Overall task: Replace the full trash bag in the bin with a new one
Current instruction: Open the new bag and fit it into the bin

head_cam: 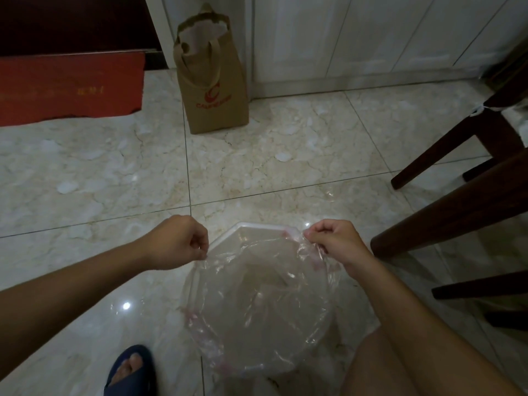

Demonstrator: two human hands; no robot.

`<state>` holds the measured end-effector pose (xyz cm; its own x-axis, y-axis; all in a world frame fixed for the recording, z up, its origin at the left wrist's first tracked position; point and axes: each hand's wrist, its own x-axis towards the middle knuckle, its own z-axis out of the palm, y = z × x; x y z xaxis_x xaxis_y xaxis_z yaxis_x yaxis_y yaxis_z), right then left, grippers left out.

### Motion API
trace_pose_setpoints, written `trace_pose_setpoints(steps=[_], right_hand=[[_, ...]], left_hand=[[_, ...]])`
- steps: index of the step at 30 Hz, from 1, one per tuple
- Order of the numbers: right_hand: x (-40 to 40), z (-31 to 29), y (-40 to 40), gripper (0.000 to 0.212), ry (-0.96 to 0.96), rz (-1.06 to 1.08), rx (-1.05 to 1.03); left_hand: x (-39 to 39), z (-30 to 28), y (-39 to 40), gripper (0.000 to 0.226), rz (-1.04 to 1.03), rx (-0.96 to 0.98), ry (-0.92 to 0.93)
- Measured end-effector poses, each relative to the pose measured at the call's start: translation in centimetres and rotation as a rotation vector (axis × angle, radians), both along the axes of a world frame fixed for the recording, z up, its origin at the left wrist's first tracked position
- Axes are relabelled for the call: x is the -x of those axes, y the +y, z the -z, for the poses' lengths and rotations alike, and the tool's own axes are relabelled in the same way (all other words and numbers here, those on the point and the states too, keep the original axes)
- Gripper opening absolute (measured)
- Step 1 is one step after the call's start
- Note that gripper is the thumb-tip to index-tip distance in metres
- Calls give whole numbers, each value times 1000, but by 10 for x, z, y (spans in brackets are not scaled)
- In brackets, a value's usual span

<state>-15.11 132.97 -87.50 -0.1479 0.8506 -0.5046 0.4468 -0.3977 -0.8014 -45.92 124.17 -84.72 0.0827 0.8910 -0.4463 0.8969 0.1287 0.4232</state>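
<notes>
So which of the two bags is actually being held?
The clear plastic bag over the white bin: both hands pinch its rim. The brown paper bag stands untouched by the cabinet.

One bin (251,228), two bags (clear (257,310), paper (217,107)).

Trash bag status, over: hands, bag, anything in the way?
Left hand and right hand pinch opposite edges of the clear plastic trash bag. Bag spread over the white bin, far rim uncovered. Dark wooden chair leg close right.

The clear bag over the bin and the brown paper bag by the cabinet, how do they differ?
The clear bag is see-through plastic; the paper bag is opaque brown with a red logo. The clear bag is stretched between the left hand and right hand over the bin; the paper bag stands alone. Both are open-topped.
</notes>
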Motion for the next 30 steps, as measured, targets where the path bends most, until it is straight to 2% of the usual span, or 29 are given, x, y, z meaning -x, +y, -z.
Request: trace_pose_setpoints(steps=[4,5,8,10,12,14,17,20,28,30], right_hand=[[0,0,2,1,53,13,44],[0,-1,1,1,73,20,40],[1,-2,-1,5,112,25,15],[2,-2,-2,5,124,30,12],[3,-1,-1,2,127,40,22],[3,-1,1,3,117,26,22],[2,0,2,3,101,13,15],[3,1,4,4,88,12,25],[7,10,13,5,83,-45,170],[7,11,12,5,97,-48,220]], left_hand=[[-9,-6,-1,11,-132,-22,-206],[-13,-8,-2,14,-121,-47,-209],[-29,-11,-5,40,77,-35,43],[-35,-9,-4,37,162,-6,139],[-36,-7,-2,25,178,20,120],[-30,-6,1,17,118,52,25],[-18,-8,4,22,-60,108,-205],[-9,-6,4,18,-231,209,-427],[3,11,0,8,-481,248,-644],[4,13,0,7,-519,236,-643]])
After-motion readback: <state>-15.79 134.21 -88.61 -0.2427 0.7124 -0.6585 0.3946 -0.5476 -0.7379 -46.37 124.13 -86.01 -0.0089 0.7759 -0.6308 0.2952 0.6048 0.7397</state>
